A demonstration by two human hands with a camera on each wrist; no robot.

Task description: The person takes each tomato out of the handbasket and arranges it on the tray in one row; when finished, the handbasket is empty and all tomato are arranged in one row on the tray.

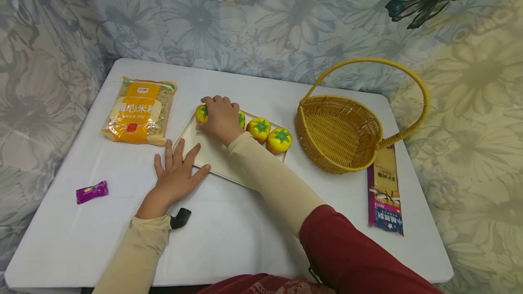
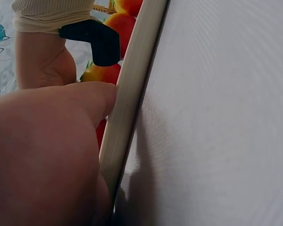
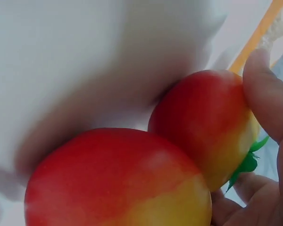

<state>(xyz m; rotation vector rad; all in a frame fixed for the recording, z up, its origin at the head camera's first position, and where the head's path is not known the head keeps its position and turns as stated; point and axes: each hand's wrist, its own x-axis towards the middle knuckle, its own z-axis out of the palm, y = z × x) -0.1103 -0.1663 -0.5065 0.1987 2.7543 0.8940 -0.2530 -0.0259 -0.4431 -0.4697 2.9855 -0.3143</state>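
Note:
My right hand (image 1: 222, 119) reaches over the tray's far left corner, thumb and fingers curled around the leftmost red-and-yellow tomato-like fruit (image 3: 203, 122). Its green star-shaped leaves show beside the fingers in the right wrist view. A second fruit (image 3: 118, 183) sits against it, and two more, a third fruit (image 1: 259, 129) and a rightmost fruit (image 1: 279, 140), continue the row along the tray's far side. The shallow cream tray (image 1: 220, 165) is partly covered by my right forearm. My left hand (image 1: 176, 179) lies with fingers spread at the tray's near left corner, its thumb touching the rim (image 2: 127, 89).
A yellow bag of dry food (image 1: 139, 111) lies left of the tray, with a purple wrapped sweet (image 1: 92, 192) nearer the front. To the right stands a woven basket (image 1: 339, 135) with a tall handle, overlapping a long pasta packet (image 1: 385, 194). A patterned cloth hangs behind the white table (image 1: 229, 239).

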